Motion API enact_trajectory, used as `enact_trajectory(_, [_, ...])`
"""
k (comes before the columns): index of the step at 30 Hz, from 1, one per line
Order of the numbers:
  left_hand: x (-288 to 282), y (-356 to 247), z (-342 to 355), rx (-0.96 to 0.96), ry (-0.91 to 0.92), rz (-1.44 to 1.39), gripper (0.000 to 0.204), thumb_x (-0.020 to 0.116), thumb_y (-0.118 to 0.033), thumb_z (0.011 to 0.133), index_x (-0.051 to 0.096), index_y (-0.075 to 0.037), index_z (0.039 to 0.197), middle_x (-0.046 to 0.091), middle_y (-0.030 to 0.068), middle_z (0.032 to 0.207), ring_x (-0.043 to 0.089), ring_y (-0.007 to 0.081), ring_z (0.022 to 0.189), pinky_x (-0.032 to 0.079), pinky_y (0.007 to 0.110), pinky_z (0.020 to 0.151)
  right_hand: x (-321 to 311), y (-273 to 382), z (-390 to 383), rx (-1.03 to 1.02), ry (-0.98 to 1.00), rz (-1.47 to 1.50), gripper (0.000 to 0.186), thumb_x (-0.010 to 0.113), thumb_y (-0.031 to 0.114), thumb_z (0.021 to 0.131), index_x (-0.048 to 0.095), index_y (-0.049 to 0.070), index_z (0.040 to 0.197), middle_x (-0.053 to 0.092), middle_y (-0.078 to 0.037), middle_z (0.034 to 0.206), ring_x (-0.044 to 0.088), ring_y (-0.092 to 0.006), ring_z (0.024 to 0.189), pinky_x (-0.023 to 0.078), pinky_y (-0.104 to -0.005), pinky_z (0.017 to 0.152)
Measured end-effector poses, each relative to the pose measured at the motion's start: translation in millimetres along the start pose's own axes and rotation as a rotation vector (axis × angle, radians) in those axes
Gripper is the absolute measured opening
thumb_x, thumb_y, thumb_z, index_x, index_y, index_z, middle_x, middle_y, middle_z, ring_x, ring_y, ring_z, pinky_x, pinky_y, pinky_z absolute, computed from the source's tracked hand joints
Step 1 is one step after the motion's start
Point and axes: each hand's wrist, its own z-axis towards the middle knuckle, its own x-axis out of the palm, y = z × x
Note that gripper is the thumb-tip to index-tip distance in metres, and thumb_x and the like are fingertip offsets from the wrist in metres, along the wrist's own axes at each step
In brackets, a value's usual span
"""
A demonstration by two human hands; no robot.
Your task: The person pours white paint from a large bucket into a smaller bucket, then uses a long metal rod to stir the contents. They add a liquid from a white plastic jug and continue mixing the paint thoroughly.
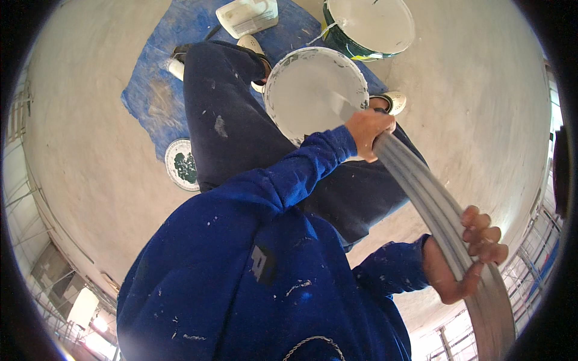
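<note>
My blue sleeve is flecked white, my pole grey, the bucket white on a blue tarp.

We wear a blue sweatshirt with small white paint specks and a dark square patch on it. Our trousers are dark navy, also spotted with paint. Our shoes are white. Both hands are bare.

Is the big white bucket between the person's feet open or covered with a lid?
Open. The white bucket shows its pale contents inside a paint-smeared rim, and the long grey pole gripped by both hands reaches down into it. A round lid lies on the floor nearby.
</note>
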Motion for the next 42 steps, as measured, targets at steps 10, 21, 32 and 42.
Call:
enact_trajectory(10, [7,12,-20,-0.007,0.115,-0.017,0.049,0.072,-0.016,0.043,0.047,-0.008,0.085,0.055,0.012,0.071,0.056,0.0348,0.07,0.044,0.041,0.062,-4,1,-14,0.048,-0.148,0.162,0.02,0.055,0.02,0.063,0.04,0.013,0.075,0.036,-0.002,0.063,0.04,-0.0132,0.061,0.034,-0.0325,0.064])
enact_trajectory(21, [8,7,-16,-0.018,0.239,-0.072,0.051,0.073,-0.016,0.041,0.047,-0.01,0.084,0.054,0.0107,0.074,0.055,0.035,0.071,0.043,0.042,0.062,-12,2,-23,0.061,-0.133,0.162,0.022,0.056,0.022,0.061,0.038,0.015,0.072,0.037,-0.001,0.065,0.038,-0.013,0.063,0.034,-0.0298,0.065])
enact_trajectory(32, [7,4,-27,-0.223,0.479,-0.109,0.047,0.073,-0.016,0.042,0.049,-0.009,0.083,0.055,0.012,0.072,0.055,0.0345,0.074,0.042,0.039,0.065,-11,4,-39,0.071,0.065,0.242,0.022,0.059,0.013,0.067,0.042,0.016,0.08,0.04,-0.001,0.073,0.038,-0.0138,0.065,0.032,-0.0317,0.066])
enact_trajectory(42, [12,20,-50,-0.246,0.51,-0.075,0.05,0.071,-0.014,0.039,0.048,-0.01,0.084,0.054,0.0108,0.073,0.055,0.032,0.074,0.043,0.037,0.065,-11,-4,-54,0.077,-0.128,0.222,0.023,0.059,0.017,0.07,0.037,0.016,0.079,0.036,-0.001,0.069,0.035,-0.0126,0.061,0.032,-0.0338,0.061])
